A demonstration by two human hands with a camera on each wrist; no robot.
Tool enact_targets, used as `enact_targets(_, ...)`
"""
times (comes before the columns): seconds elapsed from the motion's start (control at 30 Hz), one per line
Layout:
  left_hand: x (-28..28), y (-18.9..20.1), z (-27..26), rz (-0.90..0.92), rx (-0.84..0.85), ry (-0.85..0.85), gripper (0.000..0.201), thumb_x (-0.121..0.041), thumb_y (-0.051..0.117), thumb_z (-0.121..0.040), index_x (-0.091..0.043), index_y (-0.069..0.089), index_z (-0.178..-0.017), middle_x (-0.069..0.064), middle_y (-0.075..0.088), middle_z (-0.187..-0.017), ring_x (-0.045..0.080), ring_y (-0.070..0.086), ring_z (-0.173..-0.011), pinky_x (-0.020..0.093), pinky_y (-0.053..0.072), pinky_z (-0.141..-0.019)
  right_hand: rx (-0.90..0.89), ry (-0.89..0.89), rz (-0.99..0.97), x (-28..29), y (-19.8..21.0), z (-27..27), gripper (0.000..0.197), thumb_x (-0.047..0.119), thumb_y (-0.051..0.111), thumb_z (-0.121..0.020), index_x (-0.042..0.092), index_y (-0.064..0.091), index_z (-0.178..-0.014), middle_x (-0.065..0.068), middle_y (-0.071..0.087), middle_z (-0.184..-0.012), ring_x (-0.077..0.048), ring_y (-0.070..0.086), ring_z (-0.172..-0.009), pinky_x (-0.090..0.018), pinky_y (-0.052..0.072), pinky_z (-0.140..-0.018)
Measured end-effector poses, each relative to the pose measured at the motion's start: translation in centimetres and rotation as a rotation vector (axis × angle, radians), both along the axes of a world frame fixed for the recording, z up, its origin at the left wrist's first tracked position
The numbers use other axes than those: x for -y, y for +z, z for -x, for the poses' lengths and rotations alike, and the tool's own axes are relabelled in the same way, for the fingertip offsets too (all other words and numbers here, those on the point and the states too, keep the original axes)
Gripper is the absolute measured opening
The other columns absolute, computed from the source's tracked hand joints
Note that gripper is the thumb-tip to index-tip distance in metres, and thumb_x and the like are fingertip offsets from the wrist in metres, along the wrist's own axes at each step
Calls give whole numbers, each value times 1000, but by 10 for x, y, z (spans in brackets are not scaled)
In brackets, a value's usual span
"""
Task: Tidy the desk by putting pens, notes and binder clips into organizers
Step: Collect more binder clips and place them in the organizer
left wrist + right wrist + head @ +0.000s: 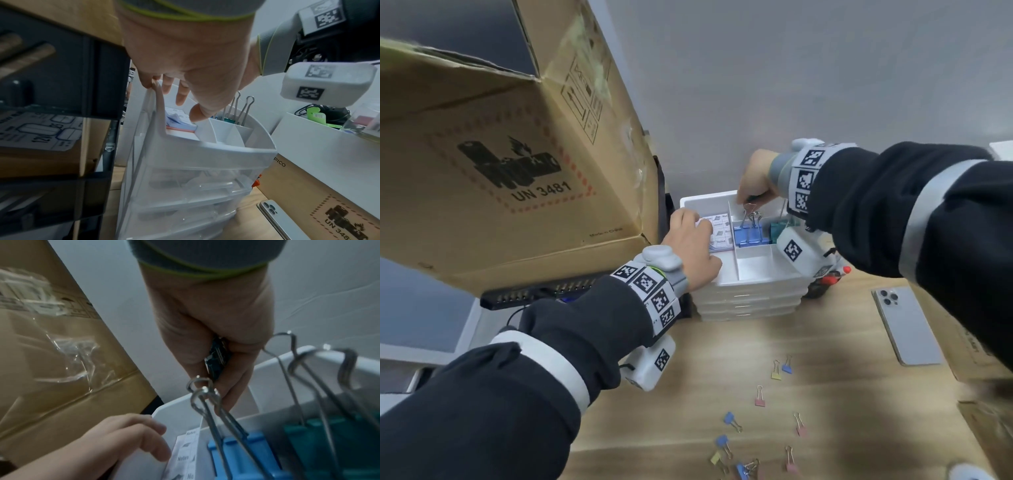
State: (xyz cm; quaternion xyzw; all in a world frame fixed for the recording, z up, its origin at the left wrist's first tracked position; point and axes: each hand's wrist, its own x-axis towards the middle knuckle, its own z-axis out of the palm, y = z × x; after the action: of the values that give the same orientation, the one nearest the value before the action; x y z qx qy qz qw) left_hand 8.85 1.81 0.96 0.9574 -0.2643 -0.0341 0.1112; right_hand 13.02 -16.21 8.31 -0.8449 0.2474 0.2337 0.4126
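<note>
Pale wooden desk (pixel 835 346), carrying a white drawer organizer (pixel 746 301) near the wall, a silver phone (pixel 907 325) lying face down to its right, and small binder clips (pixel 760 397) scattered loose across the near side.

A big cardboard box (pixel 493 144) printed "UN 3481" fills the upper left of the head view. Below it lies a black strip (pixel 541 293) with a cable. At right a silver phone (pixel 907 323) lies face down on the wooden desk (pixel 835 394), beside another cardboard box (pixel 969 349) at the right edge.
</note>
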Motion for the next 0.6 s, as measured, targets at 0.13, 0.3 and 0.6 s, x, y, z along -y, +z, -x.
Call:
enact_targets(0.13, 2, -2, -2, -3, 0, 9, 37, -21, 60, -74, -14, 57, -110, 4, 46, -122, 23, 29, -129, 30, 44, -87, 74, 31, 185, -9, 0, 6, 22, 19, 73, -89, 2, 71, -102, -11, 74, -104, -26, 72, -96, -36, 55, -96)
enact_targets(0.3, 3, -1, -2, -46, 6, 8, 38, -24, 60, -75, -16, 57, -112, 3, 48, -121, 23, 26, -133, 30, 42, -87, 78, 154, 389, -18, 1, 8, 41, 25, 78, -84, 2, 70, -117, -8, 74, -105, -23, 72, -97, -31, 57, -87)
enact_targets(0.6, 1, 6, -2, -97, -12, -13, 38, -26, 59, -79, -14, 57, -115, 4, 50, -123, 24, 24, -138, 32, 44, -93, 33, 228, 498, -19, 4, 11, 25, 31, 70, -92, 7, 69, -101, -7, 69, -118, -24, 65, -109, -30, 50, -86)
